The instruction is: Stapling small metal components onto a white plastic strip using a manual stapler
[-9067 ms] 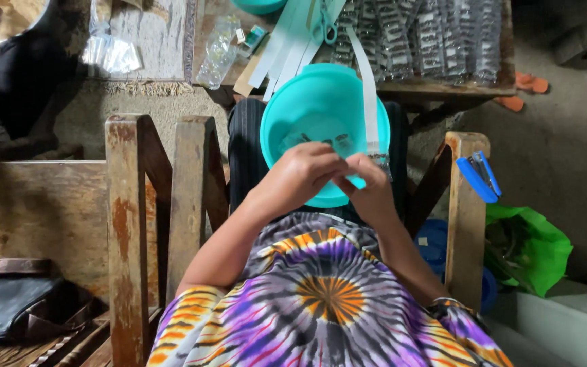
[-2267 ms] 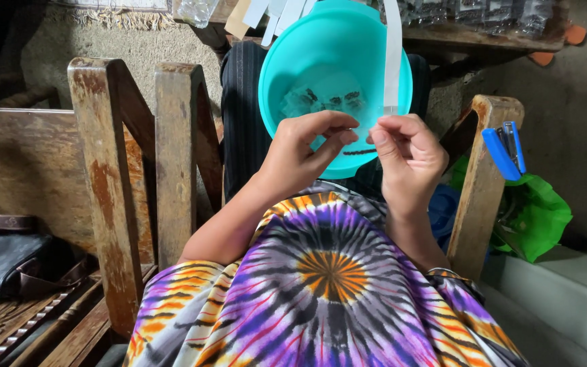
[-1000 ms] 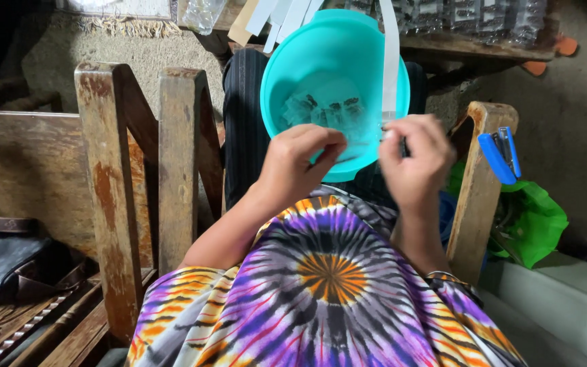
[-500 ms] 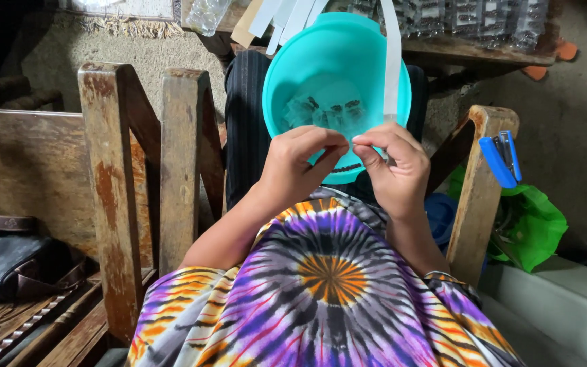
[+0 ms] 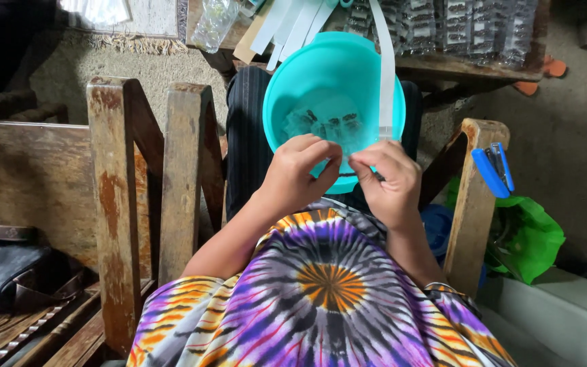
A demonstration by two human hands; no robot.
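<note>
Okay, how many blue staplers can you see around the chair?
1. The blue plastic stapler rests on top of the wooden chair armrest on the right, above the green plastic bag. Others could be hidden out of view.

My left hand and right hand hide whatever sits between their fingertips. The small packets in the teal bowl are too blurred to identify. The wooden table runs off the top edge.

At your twelve o'clock, white paper strips hang over the surface edge; clear packets lie at one o'clock, small clear packets in the teal bowl.
</note>
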